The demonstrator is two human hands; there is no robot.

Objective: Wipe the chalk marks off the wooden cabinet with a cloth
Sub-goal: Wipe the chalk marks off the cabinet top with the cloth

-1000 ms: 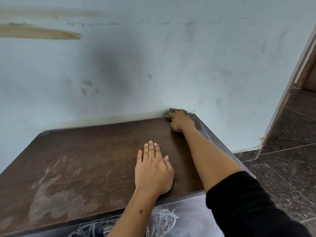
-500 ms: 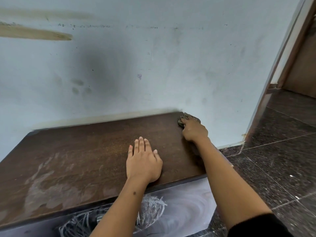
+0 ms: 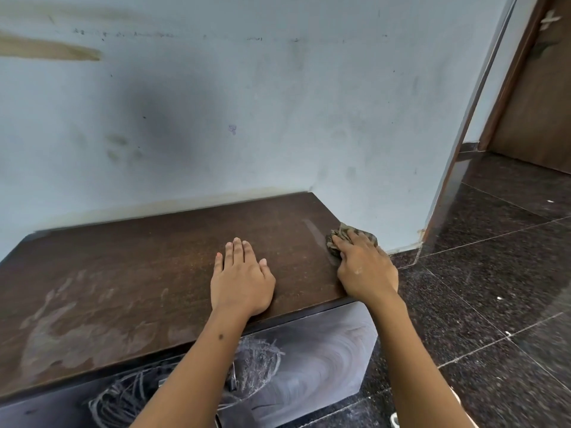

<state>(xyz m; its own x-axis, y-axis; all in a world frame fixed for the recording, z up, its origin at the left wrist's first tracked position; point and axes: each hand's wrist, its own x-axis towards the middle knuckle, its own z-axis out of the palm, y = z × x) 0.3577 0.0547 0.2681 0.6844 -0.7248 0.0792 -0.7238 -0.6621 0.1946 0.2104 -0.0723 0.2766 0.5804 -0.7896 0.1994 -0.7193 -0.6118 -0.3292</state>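
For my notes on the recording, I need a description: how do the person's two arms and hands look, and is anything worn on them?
The left hand and the right hand are both bare: no gloves, rings, watch or bracelet show. Both forearms are uncovered to the picture's lower edge, so no sleeve is in view. The left forearm has a small dark spot. The fingers have short nails; one nail on the left hand looks pinkish.

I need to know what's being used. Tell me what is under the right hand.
Under the right hand is a crumpled brownish cloth, its far end showing beyond the fingers, at the right edge of the cabinet top. The part beneath the palm is hidden.
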